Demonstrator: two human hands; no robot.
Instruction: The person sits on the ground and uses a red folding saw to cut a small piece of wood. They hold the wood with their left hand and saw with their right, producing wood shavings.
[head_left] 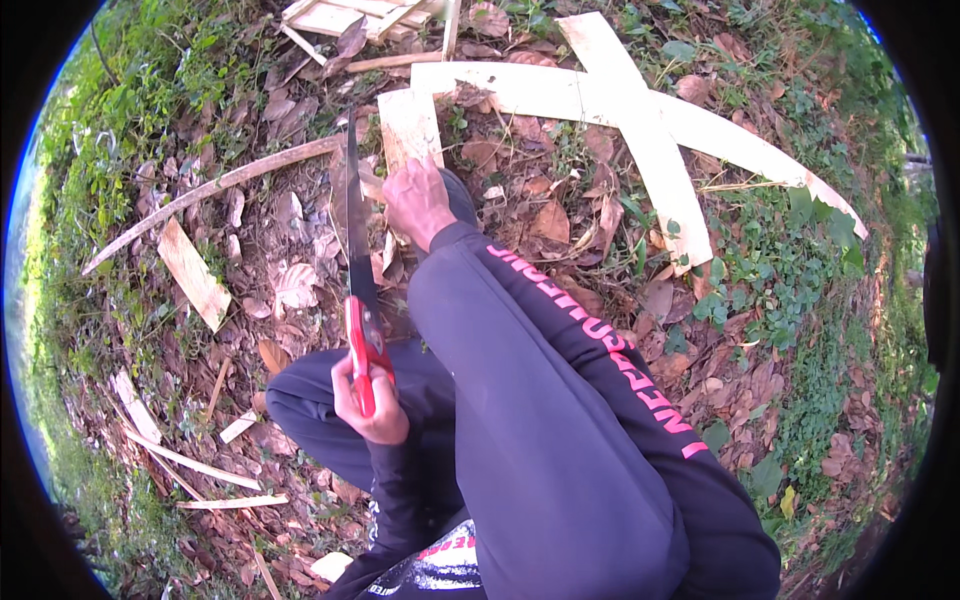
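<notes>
My left hand (372, 404) is wrapped around the red handle of a hand saw (358, 250), whose long dark blade points away from me. At the near end of a short, pale wooden board (409, 122), my right hand (418, 203) is closed, its fingers over the wood. The blade runs along the left side of this board; whether its teeth touch the wood cannot be made out. My bent knees lie close under both hands, and the board's near end is partly hidden by my right hand.
Two long pale planks (640, 150) cross at the upper right. A thin curved strip (215, 187) and a short offcut (193, 272) lie on the left among dry leaves. More slats (355, 18) are piled at the top, with several scraps (195, 464) at lower left.
</notes>
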